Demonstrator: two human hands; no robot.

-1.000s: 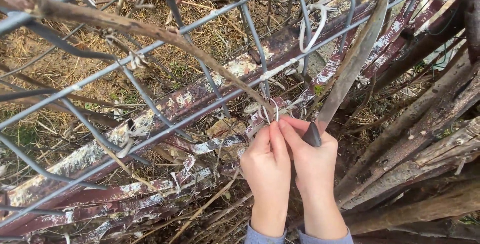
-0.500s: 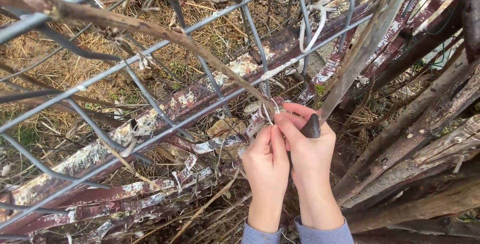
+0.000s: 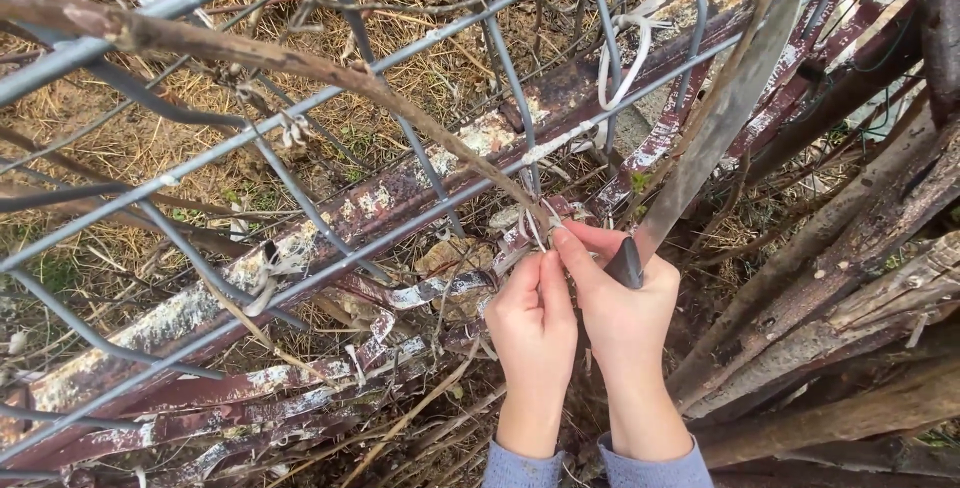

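Since the earlier frame both hands have barely shifted, staying pressed together at the wire fence (image 3: pixel 300 113). Left hand (image 3: pixel 535 323): fingers pinched shut on a thin pale tie (image 3: pixel 533 231), just where the bare branch (image 3: pixel 300 63) meets a fence wire. Right hand (image 3: pixel 625 308): thumb and forefinger nip the same tie, remaining fingers curled around the dark handle of a long knife (image 3: pixel 720 113), blade slanting up and right.

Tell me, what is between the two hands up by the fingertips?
A thin pale tie, pinched between the left hand and right hand, shown in the head view.
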